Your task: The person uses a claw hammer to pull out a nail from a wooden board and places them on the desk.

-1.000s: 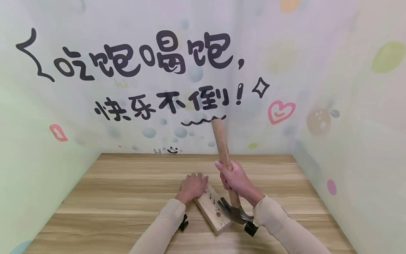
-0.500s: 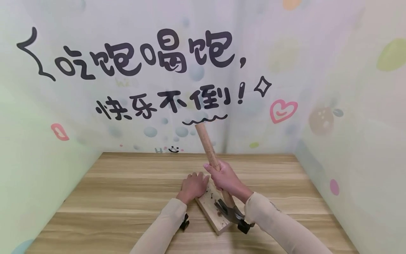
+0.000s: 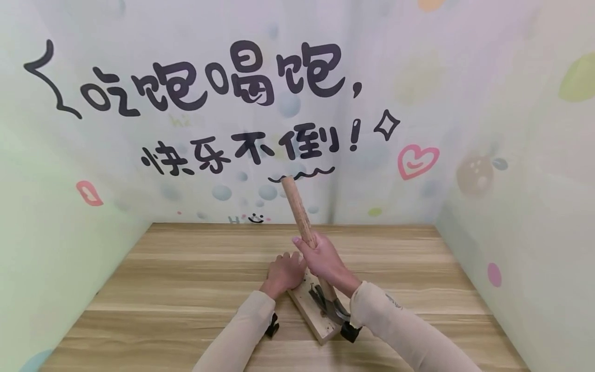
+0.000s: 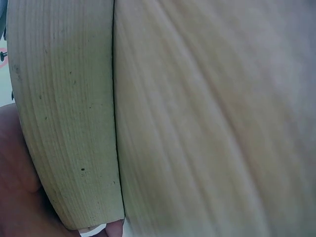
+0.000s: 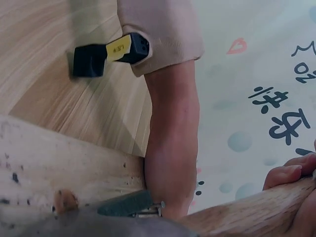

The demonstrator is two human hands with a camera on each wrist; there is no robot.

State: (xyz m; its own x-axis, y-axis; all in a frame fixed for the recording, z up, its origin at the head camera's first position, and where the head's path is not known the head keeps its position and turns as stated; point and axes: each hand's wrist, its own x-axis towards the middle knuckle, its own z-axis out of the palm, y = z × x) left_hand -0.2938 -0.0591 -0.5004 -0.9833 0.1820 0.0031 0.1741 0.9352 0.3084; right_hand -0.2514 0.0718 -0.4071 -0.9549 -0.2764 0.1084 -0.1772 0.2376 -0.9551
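My right hand (image 3: 323, 261) grips the wooden handle of a claw hammer (image 3: 296, 209), with the handle slanting up and left. The dark claw (image 5: 126, 203) lies low over a light wooden board (image 3: 308, 310). A nail (image 5: 162, 204) shows at the claw's tip in the right wrist view; whether the claw has caught it, I cannot tell. On the board's far end lies my left hand (image 3: 285, 272). The left wrist view shows the board's side (image 4: 69, 113), with the palm against its top and a fingertip around its end. Palm and hammer hide part of the board.
The board lies on a wood-grain table (image 3: 186, 289). Dark holes and a brown knot (image 5: 65, 200) mark the board's top. Printed walls (image 3: 209, 129) stand behind and on both sides. Black wrist devices (image 3: 349, 331) sit near both cuffs.
My right hand and the hammer have moved left, the handle leaning further left. The claw has shifted further over the board, towards the nails. My left hand has stayed on the board.
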